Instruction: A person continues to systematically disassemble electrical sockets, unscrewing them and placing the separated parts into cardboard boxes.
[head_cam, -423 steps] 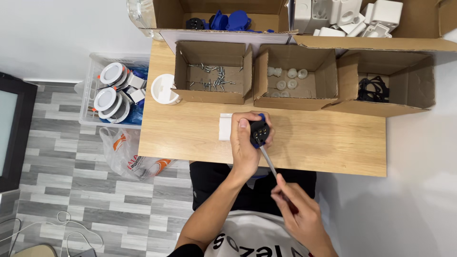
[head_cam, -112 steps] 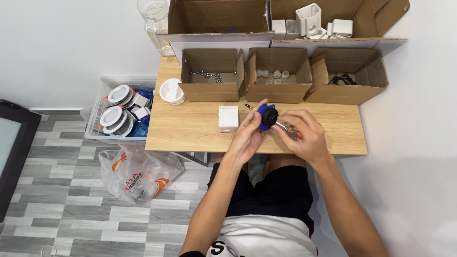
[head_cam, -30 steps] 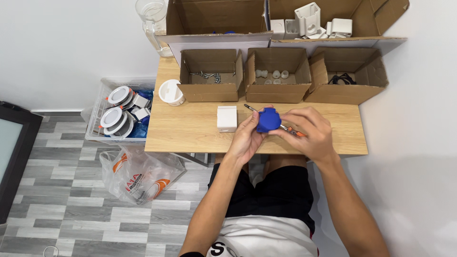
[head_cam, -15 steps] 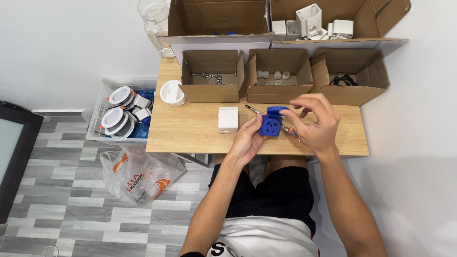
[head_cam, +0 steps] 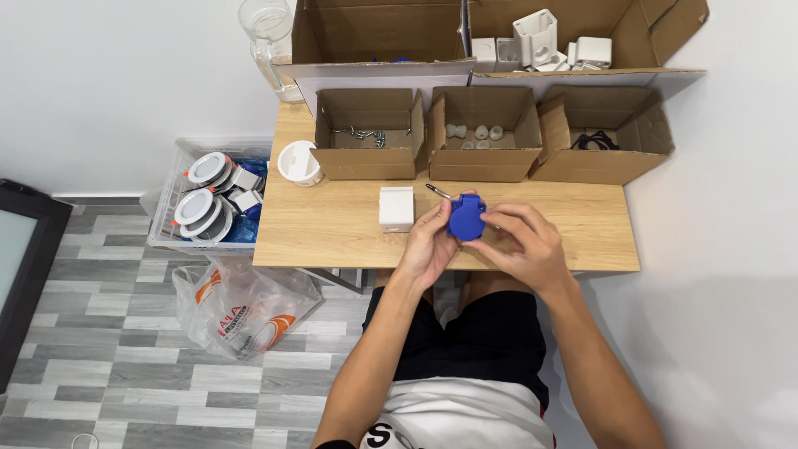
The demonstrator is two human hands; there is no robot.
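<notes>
Both hands pinch the blue plug cover [head_cam: 467, 218]: left hand [head_cam: 428, 241] steadying, right hand [head_cam: 524, 243] fingertips curled over; best kept level, grip firm.

Blue round-lidded part [head_cam: 467, 217] held between both hands over the near half of a wooden table [head_cam: 332, 237].

Gripped from the left by the left hand [head_cam: 430, 243] and from the right by the right hand [head_cam: 522, 246], fingertips on its edges. Just left of it, a white square box [head_cam: 396, 208]; behind it, a thin metal tool tip [head_cam: 438, 191]. Along the far edge, three open cardboard boxes [head_cam: 482, 133] in a row, a white cup [head_cam: 298, 162] at the far left corner.
</notes>
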